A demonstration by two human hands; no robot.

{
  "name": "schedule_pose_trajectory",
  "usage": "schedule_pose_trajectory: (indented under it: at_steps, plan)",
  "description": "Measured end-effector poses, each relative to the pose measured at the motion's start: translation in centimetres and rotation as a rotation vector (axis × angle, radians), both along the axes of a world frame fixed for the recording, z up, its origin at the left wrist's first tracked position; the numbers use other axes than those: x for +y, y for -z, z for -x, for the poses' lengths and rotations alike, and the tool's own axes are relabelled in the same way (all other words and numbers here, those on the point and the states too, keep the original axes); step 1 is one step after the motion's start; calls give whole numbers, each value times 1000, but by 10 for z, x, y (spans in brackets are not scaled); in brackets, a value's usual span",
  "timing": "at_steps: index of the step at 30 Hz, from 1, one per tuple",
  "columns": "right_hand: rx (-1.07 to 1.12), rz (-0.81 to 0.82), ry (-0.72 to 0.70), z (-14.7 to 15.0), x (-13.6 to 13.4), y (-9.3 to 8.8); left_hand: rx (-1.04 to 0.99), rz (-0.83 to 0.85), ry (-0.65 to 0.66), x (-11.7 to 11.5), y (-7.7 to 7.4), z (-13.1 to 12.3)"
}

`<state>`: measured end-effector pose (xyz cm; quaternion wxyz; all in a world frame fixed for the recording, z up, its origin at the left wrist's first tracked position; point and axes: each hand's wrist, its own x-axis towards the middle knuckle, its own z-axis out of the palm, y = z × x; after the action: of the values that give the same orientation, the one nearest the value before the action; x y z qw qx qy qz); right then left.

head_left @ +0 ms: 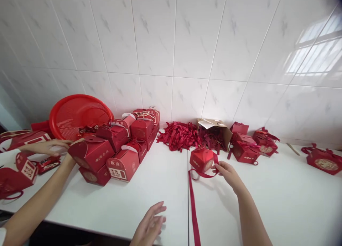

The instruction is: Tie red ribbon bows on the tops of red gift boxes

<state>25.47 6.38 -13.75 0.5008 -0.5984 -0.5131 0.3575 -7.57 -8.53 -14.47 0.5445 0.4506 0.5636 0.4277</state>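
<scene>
A small red gift box [200,161] stands on the white table near its middle seam. My right hand [226,173] is closed on a dark red ribbon [194,206] at the box's right side. The ribbon loops in front of the box, and its long end trails down the table toward me. Whether it passes through the box is hidden. My left hand [151,224] is low in the view, left of the ribbon's end, with its fingers stretched out and nothing in them.
Behind the box lie a ribbon pile [180,136] and an open carton [215,133]. Several ribboned boxes [245,151] stand right. Left are stacked boxes [124,164], a red basket [80,96] and a co-worker's arms [50,183]. The tiled wall [157,39] bounds the back.
</scene>
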Motion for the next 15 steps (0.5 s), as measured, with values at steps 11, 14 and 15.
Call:
schedule_pose_trajectory:
  at_steps: [11, 14, 15]
  plan:
    - [292, -79, 10, 29, 53, -23, 34, -11, 121, 1, -4, -28]
    - [354, -20, -174, 43, 48, -24, 46, -5, 33, -2, 12, -23]
    - [372, -12, -210, 49, 43, -23, 52, -15, -1, -3, 17, -21]
